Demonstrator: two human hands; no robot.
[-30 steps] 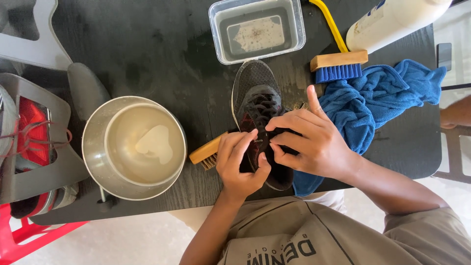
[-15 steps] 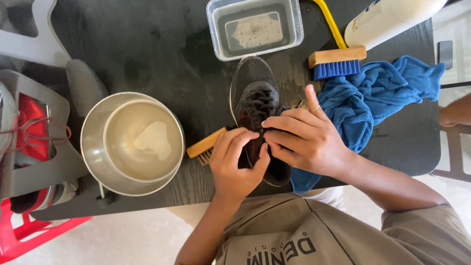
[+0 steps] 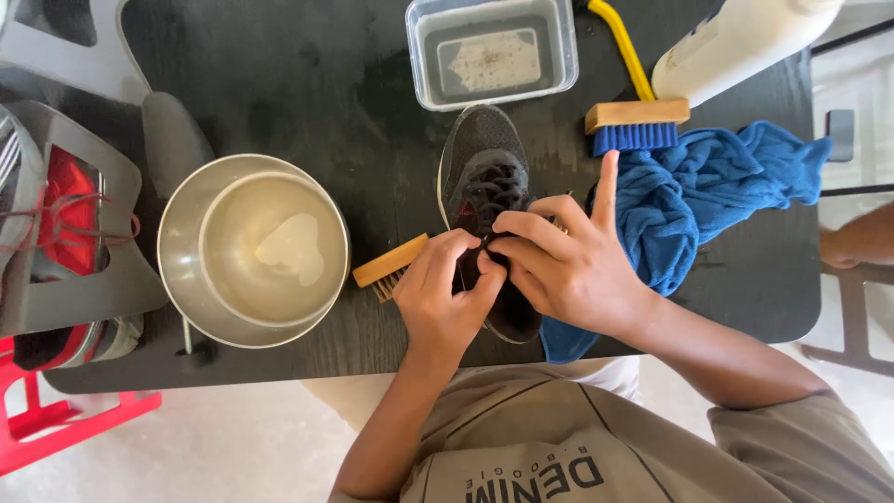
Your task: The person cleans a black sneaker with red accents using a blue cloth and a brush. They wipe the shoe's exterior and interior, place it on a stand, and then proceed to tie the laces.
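A black mesh sneaker lies on the dark table, toe pointing away from me. My left hand and my right hand meet over its tongue, fingertips pinched on the black laces. My right index finger sticks up, apart from the others. The heel of the shoe is hidden under my hands. A small wooden brush lies just left of my left hand.
A metal bowl of cloudy water stands at the left. A clear tub of murky water sits beyond the shoe. A blue-bristled brush, blue cloth, white bottle and yellow handle lie right. Shoes in a rack stand far left.
Both hands stay on the laces, with only small finger movements. My right index finger is raised a little straighter.
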